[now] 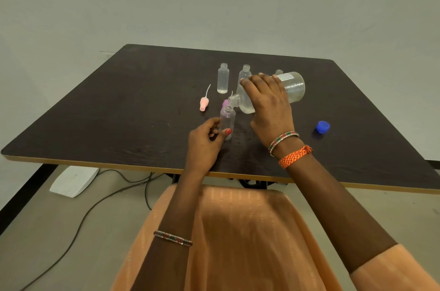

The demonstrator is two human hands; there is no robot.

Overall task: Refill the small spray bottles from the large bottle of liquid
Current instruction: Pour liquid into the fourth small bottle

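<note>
Right hand (269, 102) wraps big bottle (292, 87), tipped mouth-left; my left hand (204, 140) pinches upright small bottle (227, 121).

— What are the hands doing?
— The right hand (267, 102) grips the large clear plastic bottle (291, 87), tipped on its side with its open neck just above the mouth of a small clear bottle (227, 121). The left hand (206, 140) pinches that small bottle low down, upright on the dark wood-grain worktop (119, 112).
— And around them?
— Two uncapped small bottles (223, 78) stand behind, a pink spray nozzle (204, 103) lies to the left, a blue cap (322, 127) to the right
</note>
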